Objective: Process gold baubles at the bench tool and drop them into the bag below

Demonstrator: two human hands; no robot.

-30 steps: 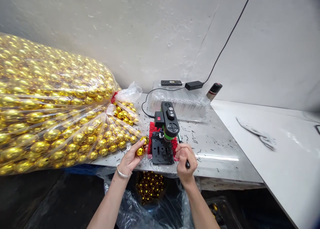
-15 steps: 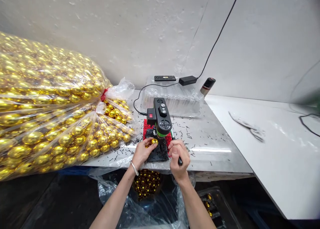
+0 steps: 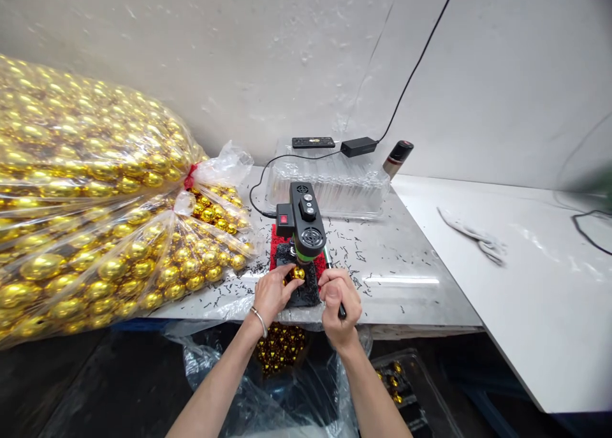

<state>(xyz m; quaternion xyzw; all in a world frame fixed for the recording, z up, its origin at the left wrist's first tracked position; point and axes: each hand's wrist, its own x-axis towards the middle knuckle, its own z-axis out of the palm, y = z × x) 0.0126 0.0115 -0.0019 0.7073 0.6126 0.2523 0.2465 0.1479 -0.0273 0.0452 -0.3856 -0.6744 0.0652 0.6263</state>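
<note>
A small shiny gold ball sits between the thumb and index finger of my left hand, just below the front end of a black bench machine with a red switch. Another bit of gold shows behind those fingers, too hidden to make out. My right hand is wrapped round the black-ended lever handle at the machine's right side. Under the machine lies a dark base on a red mat, strewn with black shavings.
A large clear bag of gold balls fills the left. Behind the machine are a clear plastic tray, a power adapter, a remote and a spray can. A glove lies right. Below hangs plastic sheeting near gold balls.
The gold ball and my left fingers have moved slightly right, further under the machine's head. My right hand stays on the lever handle. The whole view has shifted a little.
</note>
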